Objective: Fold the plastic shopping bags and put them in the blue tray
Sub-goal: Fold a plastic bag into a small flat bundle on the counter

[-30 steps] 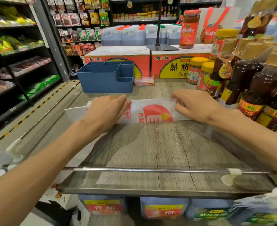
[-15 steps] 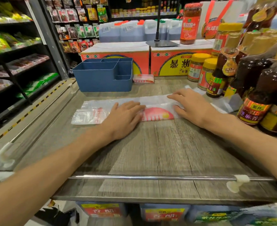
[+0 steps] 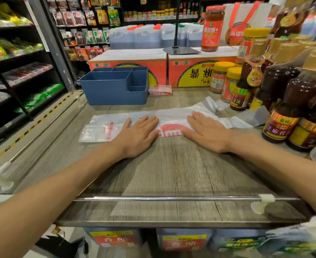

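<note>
A white plastic shopping bag (image 3: 169, 125) with red print lies flat as a long strip across the wooden shelf top. My left hand (image 3: 137, 135) presses palm-down on its left-middle part, fingers spread. Flat on the bag to the right of the red logo rests my right hand (image 3: 208, 133). The bag's handles (image 3: 246, 118) trail toward the bottles on the right. The blue tray (image 3: 105, 95), with several compartments, stands behind the bag at the back left. A small folded bag (image 3: 160, 90) lies just right of the tray.
Dark sauce bottles (image 3: 283, 116) and yellow-lidded jars (image 3: 219, 77) crowd the right side. Orange cartons (image 3: 190, 71) line the back. A metal rail (image 3: 172, 198) runs along the shelf's front edge. Store shelves (image 3: 14, 71) stand at the left.
The bag went from a held-up fold to lying flat on the shelf. Both hands now press on it, palms down, closer together.
</note>
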